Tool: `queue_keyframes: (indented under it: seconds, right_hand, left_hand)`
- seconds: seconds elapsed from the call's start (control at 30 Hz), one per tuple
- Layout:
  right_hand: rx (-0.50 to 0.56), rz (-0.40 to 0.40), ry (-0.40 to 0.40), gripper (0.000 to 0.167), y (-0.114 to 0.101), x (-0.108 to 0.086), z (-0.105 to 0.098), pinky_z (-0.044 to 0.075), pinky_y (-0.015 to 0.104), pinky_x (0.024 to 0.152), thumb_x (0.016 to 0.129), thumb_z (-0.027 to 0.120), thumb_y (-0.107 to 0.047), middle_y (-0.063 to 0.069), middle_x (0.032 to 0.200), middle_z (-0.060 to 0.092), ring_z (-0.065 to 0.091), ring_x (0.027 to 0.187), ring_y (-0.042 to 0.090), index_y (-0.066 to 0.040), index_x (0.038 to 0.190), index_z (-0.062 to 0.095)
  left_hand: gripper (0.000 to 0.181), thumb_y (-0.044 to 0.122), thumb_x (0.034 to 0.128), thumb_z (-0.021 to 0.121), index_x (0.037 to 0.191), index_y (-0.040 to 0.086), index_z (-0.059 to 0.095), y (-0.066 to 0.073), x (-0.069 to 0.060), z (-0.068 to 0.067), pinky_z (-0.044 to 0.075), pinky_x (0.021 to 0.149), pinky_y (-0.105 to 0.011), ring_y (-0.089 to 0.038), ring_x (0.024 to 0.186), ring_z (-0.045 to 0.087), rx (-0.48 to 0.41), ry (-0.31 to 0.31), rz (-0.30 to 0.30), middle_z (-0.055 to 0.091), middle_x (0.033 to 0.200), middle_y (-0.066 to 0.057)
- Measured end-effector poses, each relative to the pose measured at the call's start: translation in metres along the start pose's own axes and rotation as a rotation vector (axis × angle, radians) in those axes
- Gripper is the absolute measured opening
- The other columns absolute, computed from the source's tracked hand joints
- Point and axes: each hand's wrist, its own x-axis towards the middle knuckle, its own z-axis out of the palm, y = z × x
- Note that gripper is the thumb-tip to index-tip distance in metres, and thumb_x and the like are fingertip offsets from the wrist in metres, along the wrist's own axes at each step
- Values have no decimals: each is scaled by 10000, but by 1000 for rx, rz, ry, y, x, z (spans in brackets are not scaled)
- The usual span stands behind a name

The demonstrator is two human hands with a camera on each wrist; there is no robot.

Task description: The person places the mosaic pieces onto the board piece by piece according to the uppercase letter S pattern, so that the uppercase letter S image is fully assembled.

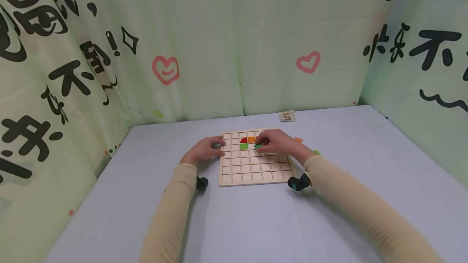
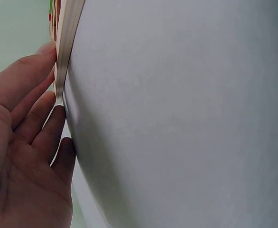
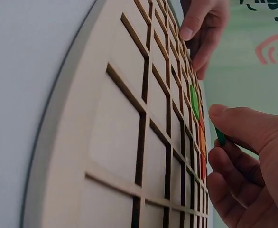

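A wooden grid board (image 1: 252, 169) lies on the table. My right hand (image 1: 278, 143) is over its upper part and pinches a dark green tile (image 3: 220, 136) between thumb and fingers. Nearby in the grid sit a red rounded tile (image 1: 243, 140), an orange square tile (image 1: 252, 139) and a light green square tile (image 1: 243, 146). Another red tile shows partly behind the right fingers. With its fingers loosely extended, my left hand (image 1: 204, 149) touches the board's left edge; in the left wrist view the thumb rests against the rim (image 2: 68, 52).
To the right of the board, partly behind the right arm, lie an orange piece (image 1: 298, 139) and a green piece (image 1: 316, 152). A small patterned card (image 1: 287, 116) is at the table's back edge. Printed curtains (image 1: 208, 60) surround the white table (image 1: 241, 222).
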Motion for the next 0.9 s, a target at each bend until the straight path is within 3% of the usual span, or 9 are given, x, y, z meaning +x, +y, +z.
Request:
queue_keyframes:
  seconds: [0.13, 0.33, 0.5, 0.9]
  right_hand:
    - [-3, -31, -29, 223, -9, 7, 8, 513, 321, 813, 878, 733, -172, 17, 975, 673, 591, 861, 166, -59, 1068, 707]
    - [-16, 21, -55, 223, -20, 13, 17, 497, 334, 849, 886, 728, -196, 0, 962, 659, 574, 890, 174, -80, 1074, 704]
    - [-44, 17, -40, 210, -23, 17, 23, 498, 322, 825, 887, 729, -200, 0, 954, 645, 565, 882, 179, -83, 1058, 705]
    - [-119, -24, -33, 167, -30, 24, 30, 497, 314, 813, 893, 723, -198, -4, 946, 639, 573, 861, 157, -92, 1020, 711]
  left_hand:
    - [407, 206, 896, 699, 1284, 103, 630, 0, 1, 0, 229, 1174, -432, -248, 1462, 245, -2, -2, -1, 390, 1543, 6]
    - [410, 209, 898, 695, 1290, 107, 628, 1, 2, 0, 236, 1171, -444, -255, 1463, 243, -5, -2, -10, 383, 1547, 2]
    - [414, 211, 901, 691, 1296, 107, 624, 4, 1, -1, 236, 1171, -449, -257, 1462, 246, -1, -4, -14, 382, 1548, -3]
    - [409, 190, 895, 685, 1281, 67, 625, 1, -1, -4, 217, 1178, -427, -268, 1457, 256, 8, -22, 48, 396, 1539, -43]
